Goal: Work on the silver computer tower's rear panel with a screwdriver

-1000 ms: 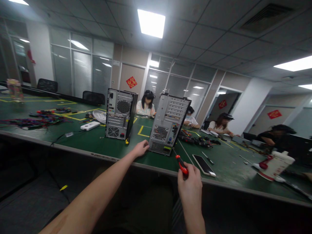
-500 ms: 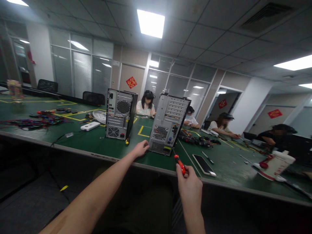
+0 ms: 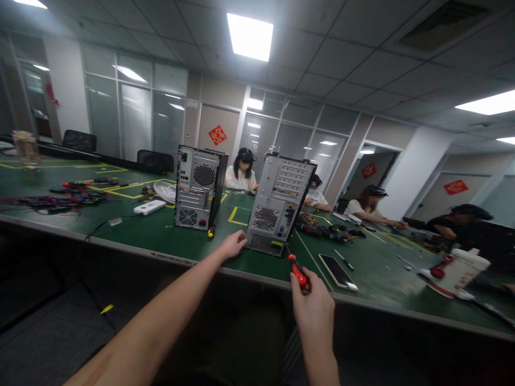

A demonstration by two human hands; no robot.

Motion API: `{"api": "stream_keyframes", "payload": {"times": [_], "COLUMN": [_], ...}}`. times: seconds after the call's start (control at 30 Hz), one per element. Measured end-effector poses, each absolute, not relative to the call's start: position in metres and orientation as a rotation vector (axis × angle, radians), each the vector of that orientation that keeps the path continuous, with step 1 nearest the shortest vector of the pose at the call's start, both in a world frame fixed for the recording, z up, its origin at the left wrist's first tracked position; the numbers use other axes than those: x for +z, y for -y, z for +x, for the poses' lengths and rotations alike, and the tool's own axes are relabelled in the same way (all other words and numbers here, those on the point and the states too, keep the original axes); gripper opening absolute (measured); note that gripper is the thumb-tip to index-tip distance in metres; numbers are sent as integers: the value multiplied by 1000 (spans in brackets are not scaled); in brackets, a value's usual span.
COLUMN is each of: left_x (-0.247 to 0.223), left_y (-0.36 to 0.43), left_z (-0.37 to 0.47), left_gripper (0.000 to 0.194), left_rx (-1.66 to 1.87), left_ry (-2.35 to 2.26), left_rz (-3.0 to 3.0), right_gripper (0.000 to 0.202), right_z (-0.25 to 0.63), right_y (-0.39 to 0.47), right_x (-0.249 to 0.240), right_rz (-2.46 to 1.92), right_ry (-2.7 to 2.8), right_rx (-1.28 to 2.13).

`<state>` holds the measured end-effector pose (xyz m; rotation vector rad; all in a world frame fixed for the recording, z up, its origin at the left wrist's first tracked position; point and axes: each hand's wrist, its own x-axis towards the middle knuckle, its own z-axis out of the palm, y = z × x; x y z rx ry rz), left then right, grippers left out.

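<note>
**Driver tip at the case's lower corner, tower braced one-handed near the counter edge**

Right hand (image 3: 314, 311) was clamped on a red-handled screwdriver (image 3: 296, 271), shaft angled up toward the bottom right corner of the silver computer tower (image 3: 277, 206). Could not tell whether the tip was seated in a screw or only near one; too small to read. Left hand (image 3: 233, 245) lay flat-fingered against the tower's lower left edge, touching it, fingers loosely spread, gripping nothing. The two hands were well apart, one on each side of the case.

The tower stood upright on the green counter (image 3: 161, 236), rear panel facing the wearer, close to the near edge.

Risks as judged from this:
- The driver met the case at a shallow angle. A push along that line could have made the tip skate off and scratch the panel or jab the ports just above.
- The left hand pressed only low down. A tall upright case could have rocked or slid back under a hard shove.
- A freed screw could have rolled off the near edge to the floor.
- A phone (image 3: 338, 272) lay face up just right of the driver; a slip to that side could have struck its glass.
- A second black tower (image 3: 200, 187) stood to the left, with a yellow-handled tool (image 3: 210, 232) at its foot, both clear of the hands.
</note>
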<state>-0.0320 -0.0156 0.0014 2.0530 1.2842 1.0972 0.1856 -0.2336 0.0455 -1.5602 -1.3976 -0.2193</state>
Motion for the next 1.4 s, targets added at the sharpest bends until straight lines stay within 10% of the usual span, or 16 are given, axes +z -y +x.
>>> {"api": "stream_keyframes", "payload": {"times": [1.4], "left_x": [-4], "left_y": [10], "left_z": [-33], "left_gripper": [16], "left_rx": [1101], "left_ry": [-1284], "left_rz": [2075], "right_gripper": [37], "right_z": [181], "right_y": [237], "right_x": [51], "right_rz": [-1629], "right_ry": [1300], "right_rx": [-28]}}
